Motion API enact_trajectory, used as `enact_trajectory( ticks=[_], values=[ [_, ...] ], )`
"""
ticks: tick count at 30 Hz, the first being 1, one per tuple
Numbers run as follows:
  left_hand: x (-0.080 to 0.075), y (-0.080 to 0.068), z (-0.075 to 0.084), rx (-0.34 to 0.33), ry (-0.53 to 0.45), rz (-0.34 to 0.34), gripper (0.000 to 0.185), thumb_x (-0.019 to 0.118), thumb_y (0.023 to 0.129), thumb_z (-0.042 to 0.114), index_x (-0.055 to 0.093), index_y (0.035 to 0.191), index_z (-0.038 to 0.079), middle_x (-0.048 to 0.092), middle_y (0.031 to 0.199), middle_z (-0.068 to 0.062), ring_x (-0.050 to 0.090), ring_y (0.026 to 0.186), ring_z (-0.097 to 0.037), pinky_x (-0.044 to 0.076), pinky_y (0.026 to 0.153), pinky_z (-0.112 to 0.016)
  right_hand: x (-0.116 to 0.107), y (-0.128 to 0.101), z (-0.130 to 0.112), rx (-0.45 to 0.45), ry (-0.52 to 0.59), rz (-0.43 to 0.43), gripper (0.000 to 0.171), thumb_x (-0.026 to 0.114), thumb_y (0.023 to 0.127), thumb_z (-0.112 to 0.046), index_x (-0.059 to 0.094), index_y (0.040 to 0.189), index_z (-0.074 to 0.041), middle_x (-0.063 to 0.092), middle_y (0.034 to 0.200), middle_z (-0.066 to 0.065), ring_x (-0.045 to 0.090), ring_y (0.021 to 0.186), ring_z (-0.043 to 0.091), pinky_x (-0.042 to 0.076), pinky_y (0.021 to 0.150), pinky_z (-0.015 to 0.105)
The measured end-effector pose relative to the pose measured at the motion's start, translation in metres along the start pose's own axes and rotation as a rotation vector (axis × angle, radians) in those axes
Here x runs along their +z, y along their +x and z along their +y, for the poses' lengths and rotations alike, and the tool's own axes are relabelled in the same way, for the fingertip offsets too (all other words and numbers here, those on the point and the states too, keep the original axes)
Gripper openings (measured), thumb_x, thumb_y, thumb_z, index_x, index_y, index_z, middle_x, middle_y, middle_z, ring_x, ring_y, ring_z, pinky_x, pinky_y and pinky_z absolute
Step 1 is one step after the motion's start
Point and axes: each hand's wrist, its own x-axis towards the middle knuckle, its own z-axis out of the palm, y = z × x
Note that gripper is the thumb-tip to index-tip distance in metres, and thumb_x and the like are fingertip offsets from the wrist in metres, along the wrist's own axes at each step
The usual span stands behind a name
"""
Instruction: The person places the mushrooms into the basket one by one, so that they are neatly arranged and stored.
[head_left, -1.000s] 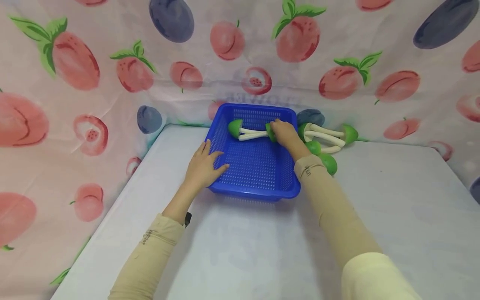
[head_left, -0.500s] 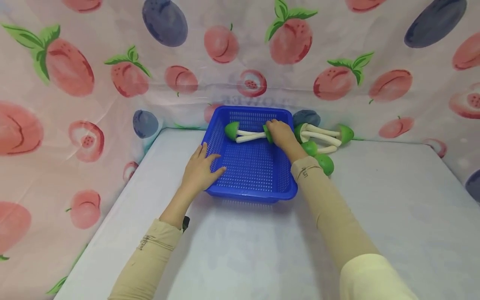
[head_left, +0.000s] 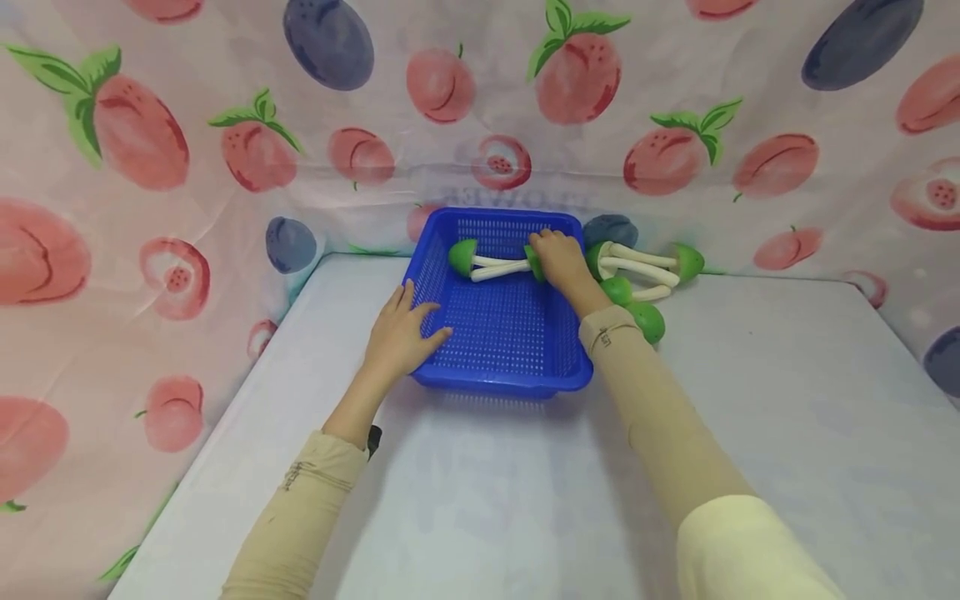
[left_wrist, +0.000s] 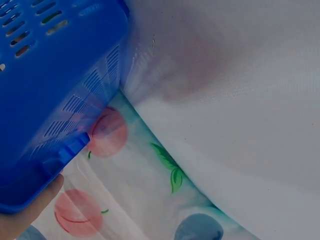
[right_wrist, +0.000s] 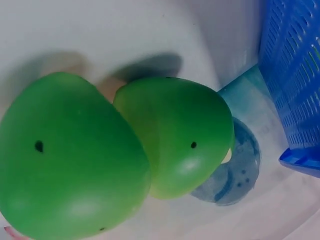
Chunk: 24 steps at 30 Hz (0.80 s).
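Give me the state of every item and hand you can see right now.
Blue basket: upright, open-topped.
Left-capped mushroom: lying on its side in the basket.
Right-capped mushroom: lying in the basket, cap gripped.
Loose mushrooms: clustered outside the basket, to its right.
Left hand: resting on the basket's left rim, thumb spread.
Right hand: curled on the right-capped mushroom's cap.
Fruit-print cloth: hanging, slightly creased.

Place: a screened-off spot where you work; home, workshop or studio, you cannot tell which.
Cloth [head_left: 450,158]: fruit-printed in pink and dark blue, it hangs in front of you and along your left, screening whatever lies behind.
Table [head_left: 465,508]: pale, flat, running up to the cloth.
Basket [head_left: 498,383]: blue, slotted, an everyday household sort, before you.
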Motion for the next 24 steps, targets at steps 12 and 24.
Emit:
enact_trajectory(
  ticks=[12,24],
  values=[
    [0.005,0.002,0.003,0.016,0.019,-0.019,0.056,0.057,0.09,0.044,0.053,0.134,0.009,0.017,0.154,-0.025,0.012,0.145,-0.039,0.016,0.117,-0.052,-0.011,-0.018,-0.009,-0.067,0.251,0.228,0.015,0.054,0.089,-0.001,0.065,0.099,0.001,0.066,0.094,0.017,0.062,0.084,0.034,0.052,0.07,0.043],
    [-0.001,-0.001,0.002,0.016,0.026,0.011,0.054,0.058,0.089,0.043,0.055,0.132,0.009,0.019,0.153,-0.027,0.014,0.144,-0.041,0.02,0.115,-0.056,-0.049,-0.044,-0.004,-0.028,0.474,0.278,0.015,0.059,0.087,0.0,0.064,0.102,0.001,0.066,0.102,0.017,0.062,0.094,0.031,0.051,0.083,0.043]
  ],
)
